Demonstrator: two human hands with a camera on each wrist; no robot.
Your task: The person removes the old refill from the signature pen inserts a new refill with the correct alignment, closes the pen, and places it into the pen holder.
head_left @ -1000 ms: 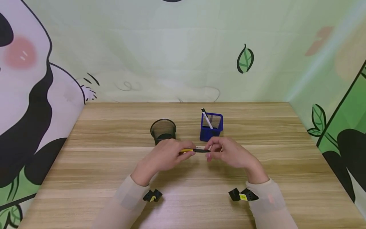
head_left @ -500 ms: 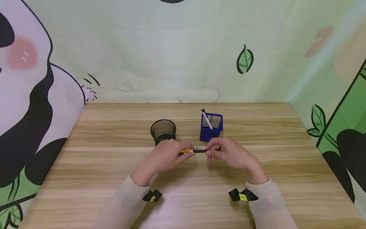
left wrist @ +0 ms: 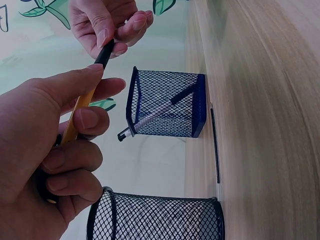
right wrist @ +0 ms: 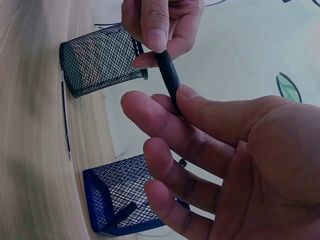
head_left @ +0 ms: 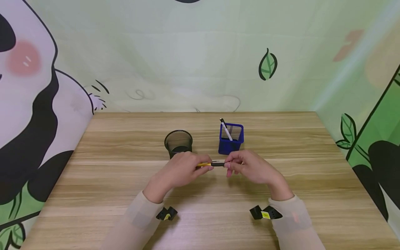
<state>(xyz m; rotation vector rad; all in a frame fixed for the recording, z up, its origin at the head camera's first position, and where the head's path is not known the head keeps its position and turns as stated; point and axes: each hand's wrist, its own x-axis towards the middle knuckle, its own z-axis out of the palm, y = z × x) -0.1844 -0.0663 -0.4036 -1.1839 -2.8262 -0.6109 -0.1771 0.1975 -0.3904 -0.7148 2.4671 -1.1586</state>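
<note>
My left hand [head_left: 184,168] grips the yellow barrel [left wrist: 82,102] of a pen. Its black front section [right wrist: 168,75] points toward my right hand [head_left: 251,166], whose thumb and index finger pinch the end and cover the tip. The other right fingers are loosely bent in the right wrist view. Something small and white shows between them in the left wrist view, too little to identify. Below the pen, a thin dark rod like a pen refill [left wrist: 215,150] lies on the table. The rear of the pen is mostly hidden in my left palm.
A round black mesh pen holder [head_left: 178,140] stands behind my left hand. Right of it, a blue square mesh holder [head_left: 230,147] contains a leaning white pen with a black end [head_left: 226,130]. Both stand on the wooden table [head_left: 131,135], in front of a printed cloth backdrop.
My right fingers have shifted slightly left along the pen's black section and now cover its tip, which showed a second ago. My left hand and the holders stay in place.
</note>
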